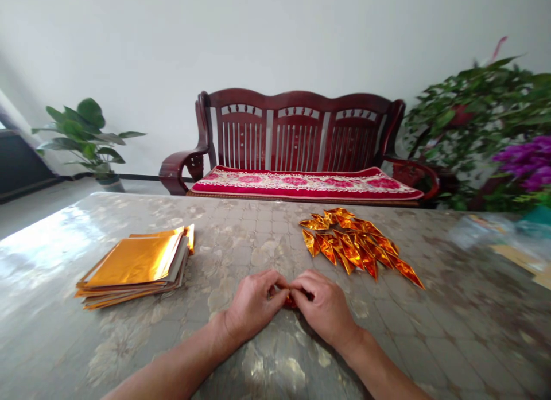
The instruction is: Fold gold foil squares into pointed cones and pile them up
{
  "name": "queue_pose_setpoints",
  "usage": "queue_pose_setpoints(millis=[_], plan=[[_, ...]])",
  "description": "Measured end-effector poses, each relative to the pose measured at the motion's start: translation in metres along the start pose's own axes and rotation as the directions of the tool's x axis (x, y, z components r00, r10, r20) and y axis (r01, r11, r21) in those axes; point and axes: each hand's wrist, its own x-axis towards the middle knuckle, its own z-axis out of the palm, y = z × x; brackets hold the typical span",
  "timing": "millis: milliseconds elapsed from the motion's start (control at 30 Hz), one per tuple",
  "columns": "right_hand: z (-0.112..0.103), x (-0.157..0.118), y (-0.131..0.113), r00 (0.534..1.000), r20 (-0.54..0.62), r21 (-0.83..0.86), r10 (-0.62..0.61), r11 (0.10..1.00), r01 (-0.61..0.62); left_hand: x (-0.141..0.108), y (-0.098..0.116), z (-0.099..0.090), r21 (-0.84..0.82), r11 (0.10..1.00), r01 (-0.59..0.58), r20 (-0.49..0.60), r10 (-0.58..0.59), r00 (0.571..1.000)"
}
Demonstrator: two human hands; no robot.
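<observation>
Low in the middle of the head view, my left hand (pixel 257 301) and my right hand (pixel 322 303) meet over the table, thumbs and fingers pinched on a small piece of orange-gold foil paper (pixel 291 300). Most of that piece is hidden by the fingers. Beyond my right hand lies a pile of folded, pointed foil pieces (pixel 350 248), shiny orange-gold. To the left of my left hand is a stack of flat foil sheets (pixel 136 261), gold side up on top, with uneven edges.
The table (pixel 241 239) has a patterned, glossy cover. Plastic bags (pixel 482 230) and brown card (pixel 519 259) lie at its right side. Behind it stand a red wooden bench (pixel 297 139), a potted plant (pixel 88 133) at left and leafy plants (pixel 469 110) with purple flowers at right.
</observation>
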Motion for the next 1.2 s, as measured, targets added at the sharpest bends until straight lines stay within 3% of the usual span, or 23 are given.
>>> queue_pose_setpoints(millis=[400,1200], plan=[[0.0014,0.0007,-0.0003,0.998,-0.046,0.020,0.033,0.999,-0.032,0.0016,0.0025,-0.0033,0.135,0.990,0.028,0.007,-0.029,1.000],[-0.0008,0.0033,0.0024,1.000,-0.006,-0.013,-0.022,1.000,0.022,-0.0010,-0.0006,0.0015,0.127,0.992,-0.010,-0.008,0.012,1.000]])
